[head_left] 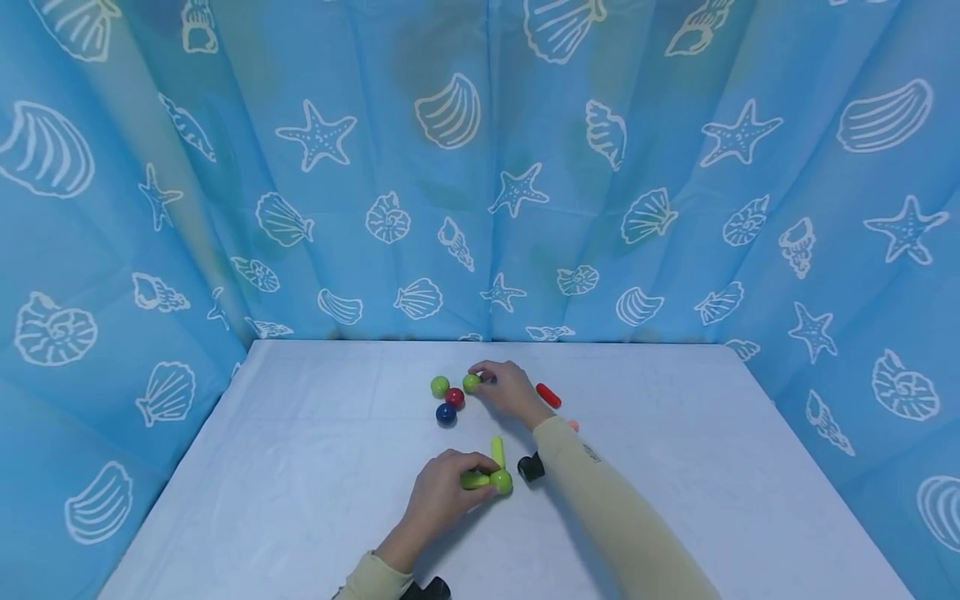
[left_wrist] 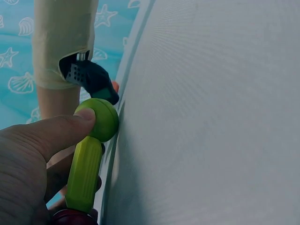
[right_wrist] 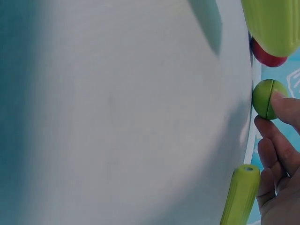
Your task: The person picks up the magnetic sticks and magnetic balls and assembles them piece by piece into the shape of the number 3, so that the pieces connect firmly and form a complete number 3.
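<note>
In the head view my left hand (head_left: 444, 490) pinches a green ball (head_left: 501, 482) low over the table. One yellow-green stick (head_left: 498, 451) points away from that ball, and another yellow-green stick (head_left: 474, 481) runs back between the fingers. The left wrist view shows the thumb pressed on the ball, with a dark red ball (left_wrist: 72, 217) at the stick's lower end. Farther back, my right hand (head_left: 510, 390) holds a second green ball (head_left: 471, 383) between thumb and fingertip. A dark round thing (head_left: 487, 377) sits partly hidden by its fingers.
Left of the right hand, a green ball (head_left: 440, 386), a red ball (head_left: 454, 397) and a dark blue ball (head_left: 446, 414) lie close together. A red stick (head_left: 548, 395) lies to its right, and a pinkish piece (head_left: 573, 425) shows past the sleeve. A patterned blue curtain (head_left: 465, 208) hangs behind the white table (head_left: 300, 467).
</note>
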Demonstrator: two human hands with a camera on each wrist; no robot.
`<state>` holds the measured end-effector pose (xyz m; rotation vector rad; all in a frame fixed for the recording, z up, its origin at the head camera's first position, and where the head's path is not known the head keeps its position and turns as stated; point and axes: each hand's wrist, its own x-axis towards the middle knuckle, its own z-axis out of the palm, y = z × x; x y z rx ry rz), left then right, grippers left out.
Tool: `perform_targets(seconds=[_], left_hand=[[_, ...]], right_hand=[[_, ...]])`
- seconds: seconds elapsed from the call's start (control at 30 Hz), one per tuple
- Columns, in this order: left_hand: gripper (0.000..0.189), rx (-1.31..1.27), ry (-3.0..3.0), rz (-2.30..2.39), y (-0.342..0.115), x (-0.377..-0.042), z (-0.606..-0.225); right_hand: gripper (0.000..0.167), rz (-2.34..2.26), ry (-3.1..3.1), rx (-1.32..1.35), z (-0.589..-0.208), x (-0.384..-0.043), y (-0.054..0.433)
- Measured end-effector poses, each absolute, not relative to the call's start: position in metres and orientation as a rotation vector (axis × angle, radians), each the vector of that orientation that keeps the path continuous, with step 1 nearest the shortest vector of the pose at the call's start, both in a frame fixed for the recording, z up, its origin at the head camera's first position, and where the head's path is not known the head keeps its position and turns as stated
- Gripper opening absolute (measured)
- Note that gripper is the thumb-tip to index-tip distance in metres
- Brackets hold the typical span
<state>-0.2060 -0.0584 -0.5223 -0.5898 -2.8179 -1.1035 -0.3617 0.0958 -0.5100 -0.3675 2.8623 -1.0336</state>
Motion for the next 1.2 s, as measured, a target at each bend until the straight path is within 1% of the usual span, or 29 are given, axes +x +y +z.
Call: perform_targets(seconds=[0.33,1.2], left_hand=[[0.024,-0.568,-2.831,-1.112,-0.059,-0.205,-0.522],[0.025,-0.557,-2.862,-1.132,-0.058,-0.204,-0.518]], right_hand=[[0.035,-0.93,2.852,-0.398,-0.509,-0.354,0.105],[0.03,-0.893,2.824,-0.51,-0.501,-0.309,0.134]])
